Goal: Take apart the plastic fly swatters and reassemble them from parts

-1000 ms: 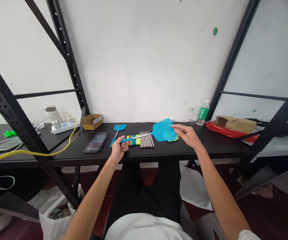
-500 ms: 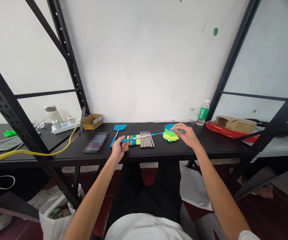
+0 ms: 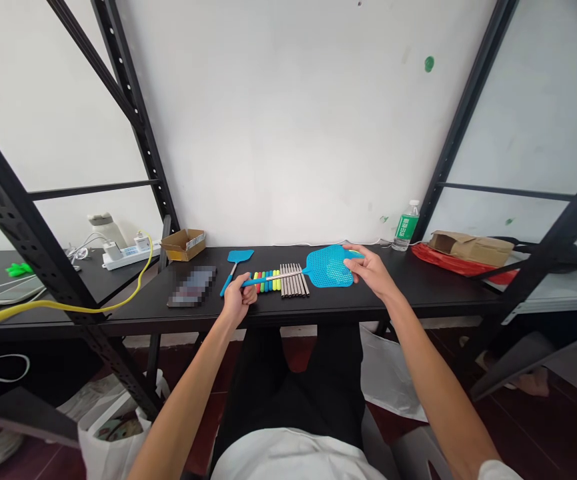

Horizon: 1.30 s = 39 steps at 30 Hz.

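A blue fly swatter with a silver rod spans the gap between my hands above the table. My left hand is closed round its blue handle. At the other end, my right hand pinches the edge of the mesh head, whose flat face shows. Beneath the rod lie a row of silver metal tubes and a row of coloured handles in red, yellow, blue and green. A second blue fly swatter rests on the table left of them. The held head hides the stack of coloured swatter heads behind it.
On the black table are an open cardboard box, a pixelated flat object and a water bottle. A yellow cable crosses the left side. Black shelf posts frame both sides.
The fly swatter has turned about its rod, so its head went from edge-on to showing its broad face. My right hand has shifted slightly; my left hand keeps its place.
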Tool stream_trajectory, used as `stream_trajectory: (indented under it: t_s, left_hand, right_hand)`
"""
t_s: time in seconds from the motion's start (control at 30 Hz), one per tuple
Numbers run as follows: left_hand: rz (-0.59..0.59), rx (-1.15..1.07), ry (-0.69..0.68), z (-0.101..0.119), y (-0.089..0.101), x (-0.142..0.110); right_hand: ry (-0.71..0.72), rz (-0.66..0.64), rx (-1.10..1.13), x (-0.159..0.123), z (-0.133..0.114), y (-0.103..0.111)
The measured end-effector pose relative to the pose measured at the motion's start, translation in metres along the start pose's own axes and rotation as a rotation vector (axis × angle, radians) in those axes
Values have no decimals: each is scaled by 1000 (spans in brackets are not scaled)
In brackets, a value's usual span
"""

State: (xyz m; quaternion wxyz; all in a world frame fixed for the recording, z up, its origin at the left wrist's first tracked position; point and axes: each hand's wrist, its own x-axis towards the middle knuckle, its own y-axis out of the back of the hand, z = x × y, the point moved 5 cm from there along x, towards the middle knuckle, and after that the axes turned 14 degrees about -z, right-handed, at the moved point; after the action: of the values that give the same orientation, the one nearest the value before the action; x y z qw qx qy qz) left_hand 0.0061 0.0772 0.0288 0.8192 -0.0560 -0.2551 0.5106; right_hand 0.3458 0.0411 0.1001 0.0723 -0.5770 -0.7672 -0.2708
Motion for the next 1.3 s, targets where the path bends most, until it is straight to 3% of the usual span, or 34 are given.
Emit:
stream_trajectory:
  t_s: [0.37,0.53,0.8,1.3]
  left_hand:
    - [-23,-66,9,-1,0,0]
    - [-16,-95,9,1,-1,0]
    - [4,-117,6,2,-2,-1]
    - [68,-133,14,3,0,0]
  right_hand:
    - [163,-3,-83,-3,-17,-5]
    - [179,60,-203,-6,-22,-5]
    - [240,48,-284,-9,-31,-4]
    - [3,-126,-331,0,-10,-16]
